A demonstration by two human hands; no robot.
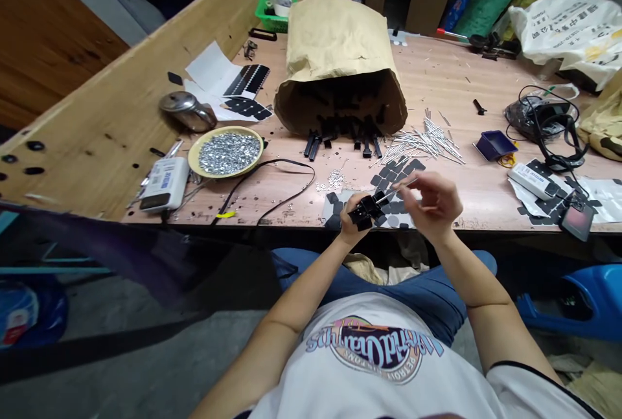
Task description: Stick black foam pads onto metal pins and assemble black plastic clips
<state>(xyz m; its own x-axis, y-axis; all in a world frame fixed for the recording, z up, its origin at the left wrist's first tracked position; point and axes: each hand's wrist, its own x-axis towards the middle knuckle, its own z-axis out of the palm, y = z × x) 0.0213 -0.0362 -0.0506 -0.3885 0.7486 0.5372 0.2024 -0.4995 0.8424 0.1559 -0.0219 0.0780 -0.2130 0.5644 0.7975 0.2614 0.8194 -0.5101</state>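
My left hand (353, 219) is closed around several black plastic parts (368, 210) near the table's front edge. Between the fingertips of my right hand (431, 202) is a thin metal rod (399, 187), its lower end reaching to the black parts. Whether the rod has gone into a part I cannot tell. Under and beyond the hands lie black adhesive pads (396, 174) on a backing sheet. A loose pile of similar metal rods (425, 142) rests just behind them.
A paper sack (337, 37) lies open towards me, with black parts (367, 137) at its mouth. To the left are a yellow bowl (257, 163) of small metal pieces, a white device (165, 182) and a metal cup (187, 111). A blue box (494, 146) stands on the right.
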